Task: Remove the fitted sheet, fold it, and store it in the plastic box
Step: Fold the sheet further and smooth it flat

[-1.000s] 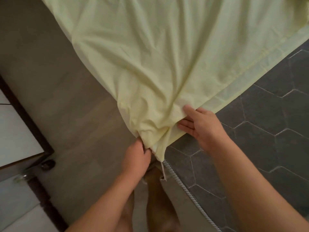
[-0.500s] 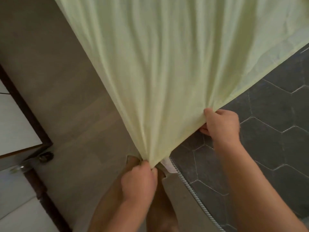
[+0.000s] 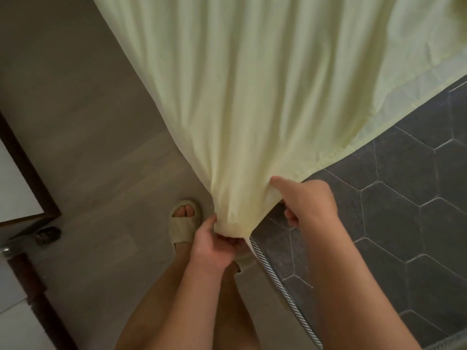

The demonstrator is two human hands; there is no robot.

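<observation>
I look down at a pale yellow sheet (image 3: 252,97) that runs taut from the top of the view toward me, ridged with long soft pleats. Its near corner is gathered into a bunch at my left hand (image 3: 214,245), whose fingers curl under and around the cloth. My right hand (image 3: 313,203) pinches the hem just beside that, thumb on top and fingers tucked beneath.

This corner is lifted off the dark grey mattress (image 3: 404,210), which is quilted in hexagons. Its striped piping (image 3: 274,274) shows bare below my hands. Farther off, the sheet's edge lies across the mattress.

My foot in a beige slipper (image 3: 182,223) stands on the grey wood floor (image 3: 88,147). No plastic box is in view.

The sheet looks thin, light and limp. I judge it will sag and slide rather than hold a shape. The corner seams and the hem look like the surest places to grip for folding.
</observation>
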